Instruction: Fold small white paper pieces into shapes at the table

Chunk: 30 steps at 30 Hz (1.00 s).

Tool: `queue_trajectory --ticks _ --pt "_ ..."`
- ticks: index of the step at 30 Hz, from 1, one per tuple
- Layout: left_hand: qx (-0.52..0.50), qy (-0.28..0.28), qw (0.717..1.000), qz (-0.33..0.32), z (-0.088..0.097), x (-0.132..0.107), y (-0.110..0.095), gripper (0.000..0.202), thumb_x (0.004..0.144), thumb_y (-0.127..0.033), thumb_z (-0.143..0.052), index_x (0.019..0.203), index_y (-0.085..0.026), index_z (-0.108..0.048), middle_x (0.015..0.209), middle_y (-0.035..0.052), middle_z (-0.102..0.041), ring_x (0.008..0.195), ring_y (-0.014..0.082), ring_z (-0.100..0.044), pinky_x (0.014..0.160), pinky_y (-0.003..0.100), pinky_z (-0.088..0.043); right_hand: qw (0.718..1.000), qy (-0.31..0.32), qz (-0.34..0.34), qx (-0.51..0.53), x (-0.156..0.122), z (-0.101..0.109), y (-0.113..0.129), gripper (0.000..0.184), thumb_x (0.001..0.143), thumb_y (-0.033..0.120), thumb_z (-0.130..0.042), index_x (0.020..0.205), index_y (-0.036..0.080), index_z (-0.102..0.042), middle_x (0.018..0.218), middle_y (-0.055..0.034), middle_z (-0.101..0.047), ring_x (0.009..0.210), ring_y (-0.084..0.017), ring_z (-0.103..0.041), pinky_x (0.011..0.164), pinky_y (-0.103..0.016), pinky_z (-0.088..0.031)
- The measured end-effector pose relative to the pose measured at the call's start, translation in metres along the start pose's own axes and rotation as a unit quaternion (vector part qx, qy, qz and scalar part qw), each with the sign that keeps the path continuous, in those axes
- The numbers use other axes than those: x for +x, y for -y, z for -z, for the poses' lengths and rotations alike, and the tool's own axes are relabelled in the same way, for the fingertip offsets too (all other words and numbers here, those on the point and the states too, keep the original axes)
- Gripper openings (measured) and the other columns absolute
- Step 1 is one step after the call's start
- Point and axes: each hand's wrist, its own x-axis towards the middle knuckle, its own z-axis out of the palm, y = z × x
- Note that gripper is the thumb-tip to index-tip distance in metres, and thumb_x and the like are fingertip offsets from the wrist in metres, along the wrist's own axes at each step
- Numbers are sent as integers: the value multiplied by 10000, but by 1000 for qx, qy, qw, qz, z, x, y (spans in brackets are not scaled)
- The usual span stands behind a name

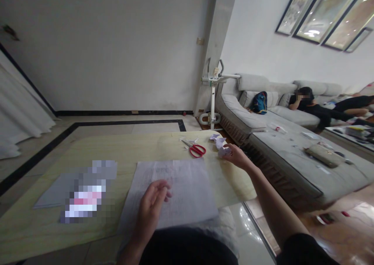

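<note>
Pale wall [131, 55] and tiled floor [140, 128] lie beyond the fingers, with a grey sofa [292, 160] to their right, where a person in dark clothing [312, 108] sits near a blue backpack [260, 102]. Nearer, a light wood-patterned table [125, 146] spreads under both hands.

At its right-hand side, the right hand [235, 156] has its thumb and fingers bent around the nearest crumpled paper piece [224, 151], touching it; whether they grip it firmly I cannot tell. Just beyond those fingertips lie more crumpled paper scraps [219, 142]. To their left, near but apart, rest red-handled scissors [198, 151], blades pointing away to the left, with small white paper snippets [193, 141] close by.

Below the left hand [154, 199], whose fingers are half curled and slightly parted over it, a large paper sheet [193, 195] lies flat, with faint print showing. Well to the left of those fingers are further white sheets [52, 193], partly hidden by a pixelated patch.
</note>
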Motion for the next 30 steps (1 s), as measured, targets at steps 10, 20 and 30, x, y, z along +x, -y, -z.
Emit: queue_trajectory --ticks 10,20,30 --pt "-35 -29 999 7 4 6 7 194 766 -343 -683 875 -185 -662 781 36 -682 611 154 -605 582 252 -470 999 -37 3 -7 4 -11 -12 529 705 263 -646 1202 105 -558 1059 -176 -606 833 -256 -616 717 -360 -511" --pt "269 -153 940 -144 97 44 -24 149 783 -314 -658 894 -233 -715 866 57 -700 801 227 -618 735 307 -460 988 -127 72 -58 1 -13 -14 568 777 369 -639 1269 120 -505 1196 -232 -570 1121 -355 -542 892 -442 -461" --pt "588 -100 787 -156 184 73 -40 216 797 -374 -611 913 -218 -706 985 109 -714 948 293 -618 839 370 -447 986 -160 50 -1 -14 -22 35 428 806 372 -596 1187 186 -539 1046 -204 -605 904 -314 -631 789 -428 -495"
